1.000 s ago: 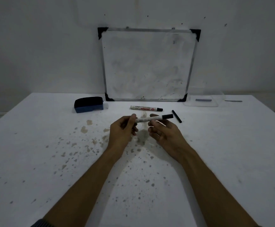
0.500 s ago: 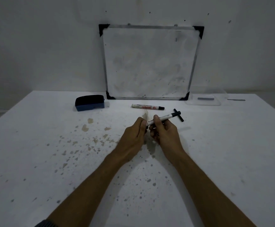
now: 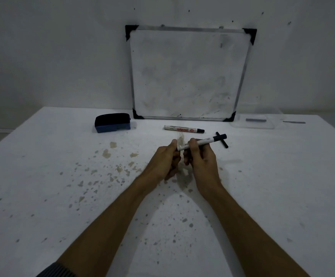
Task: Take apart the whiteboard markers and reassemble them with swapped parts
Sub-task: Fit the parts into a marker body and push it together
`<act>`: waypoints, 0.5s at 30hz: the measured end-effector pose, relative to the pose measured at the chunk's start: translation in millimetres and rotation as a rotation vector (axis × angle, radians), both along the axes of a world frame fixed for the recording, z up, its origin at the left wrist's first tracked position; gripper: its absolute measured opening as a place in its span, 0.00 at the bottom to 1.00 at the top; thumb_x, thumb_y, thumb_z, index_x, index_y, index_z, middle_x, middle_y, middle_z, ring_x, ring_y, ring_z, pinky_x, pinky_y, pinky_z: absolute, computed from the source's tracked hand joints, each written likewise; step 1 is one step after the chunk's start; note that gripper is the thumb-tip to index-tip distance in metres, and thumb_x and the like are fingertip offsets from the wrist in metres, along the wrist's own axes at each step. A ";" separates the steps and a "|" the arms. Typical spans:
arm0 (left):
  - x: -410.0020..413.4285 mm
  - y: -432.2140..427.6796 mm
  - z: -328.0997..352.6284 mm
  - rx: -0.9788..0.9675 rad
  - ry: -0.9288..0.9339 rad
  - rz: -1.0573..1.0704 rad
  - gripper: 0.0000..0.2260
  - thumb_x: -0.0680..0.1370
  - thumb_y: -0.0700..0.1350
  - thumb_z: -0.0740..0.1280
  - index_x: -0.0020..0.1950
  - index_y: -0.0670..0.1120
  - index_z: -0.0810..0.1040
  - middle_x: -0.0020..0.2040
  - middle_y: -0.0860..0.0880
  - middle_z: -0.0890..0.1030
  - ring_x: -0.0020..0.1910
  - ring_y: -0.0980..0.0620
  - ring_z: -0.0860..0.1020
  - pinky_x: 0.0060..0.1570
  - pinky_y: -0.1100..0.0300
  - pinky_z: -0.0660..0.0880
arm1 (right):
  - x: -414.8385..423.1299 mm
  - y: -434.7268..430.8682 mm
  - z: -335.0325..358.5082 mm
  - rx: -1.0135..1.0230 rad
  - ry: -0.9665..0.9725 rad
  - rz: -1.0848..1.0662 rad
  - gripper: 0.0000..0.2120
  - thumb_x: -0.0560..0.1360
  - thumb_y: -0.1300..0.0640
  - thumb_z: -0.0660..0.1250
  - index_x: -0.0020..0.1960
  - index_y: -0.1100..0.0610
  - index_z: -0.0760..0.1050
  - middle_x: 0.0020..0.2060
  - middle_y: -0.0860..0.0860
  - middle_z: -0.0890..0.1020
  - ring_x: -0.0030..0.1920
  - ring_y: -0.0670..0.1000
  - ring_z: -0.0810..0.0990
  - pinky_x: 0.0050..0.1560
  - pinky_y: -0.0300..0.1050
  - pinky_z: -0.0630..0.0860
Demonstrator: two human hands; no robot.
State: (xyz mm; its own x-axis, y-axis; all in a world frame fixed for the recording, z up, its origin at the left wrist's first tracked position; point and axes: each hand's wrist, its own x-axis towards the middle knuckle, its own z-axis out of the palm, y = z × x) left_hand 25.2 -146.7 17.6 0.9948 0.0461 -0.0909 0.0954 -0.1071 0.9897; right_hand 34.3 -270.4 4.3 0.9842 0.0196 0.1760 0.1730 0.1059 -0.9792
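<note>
A white marker with a black front end (image 3: 204, 141) is held above the table, tilted up to the right. My right hand (image 3: 200, 156) grips its barrel at the middle. My left hand (image 3: 167, 158) pinches its rear end with thumb and fingers. A second white marker with a red label (image 3: 183, 129) lies flat behind the hands, its black tip pointing right. A thin black part (image 3: 222, 140), like a cap or ink core, lies on the table just behind the held marker's front end.
A whiteboard (image 3: 188, 74) leans against the wall at the back. A blue-black eraser (image 3: 112, 122) sits at the back left. A clear tray (image 3: 256, 121) rests at the back right. The white table (image 3: 63, 196) is stained with brownish spots.
My hands came together on the marker: the right hand closed around the barrel and the marker's front end tilted up to the right.
</note>
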 end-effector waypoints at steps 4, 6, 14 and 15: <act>-9.7 -6.7 -7.9 0.209 -0.150 -0.002 0.17 0.86 0.59 0.50 0.48 0.51 0.70 0.31 0.54 0.72 0.26 0.57 0.68 0.28 0.61 0.68 | 1.2 -2.5 0.4 -0.035 0.058 -0.067 0.16 0.84 0.46 0.62 0.46 0.58 0.76 0.29 0.48 0.76 0.30 0.46 0.73 0.31 0.40 0.73; -12.9 -9.0 -12.3 0.348 -0.237 -0.021 0.13 0.86 0.57 0.50 0.52 0.53 0.69 0.35 0.51 0.75 0.29 0.56 0.70 0.29 0.59 0.70 | 2.3 -3.9 0.0 -0.025 0.090 -0.078 0.17 0.83 0.46 0.62 0.46 0.59 0.76 0.28 0.48 0.74 0.29 0.46 0.71 0.30 0.40 0.72; -7.7 -8.5 -15.8 0.484 -0.292 0.042 0.19 0.87 0.56 0.51 0.43 0.49 0.70 0.33 0.51 0.73 0.30 0.55 0.70 0.34 0.60 0.68 | 1.8 -6.4 5.1 -0.090 0.089 -0.038 0.19 0.83 0.44 0.62 0.44 0.58 0.76 0.29 0.48 0.74 0.28 0.44 0.71 0.30 0.36 0.71; -6.4 -8.7 -13.5 0.452 -0.266 0.040 0.20 0.86 0.57 0.51 0.41 0.49 0.70 0.32 0.52 0.72 0.30 0.56 0.69 0.33 0.60 0.68 | 2.3 -8.1 5.7 -0.084 0.101 -0.033 0.19 0.83 0.44 0.62 0.44 0.58 0.76 0.29 0.49 0.74 0.29 0.45 0.71 0.30 0.36 0.71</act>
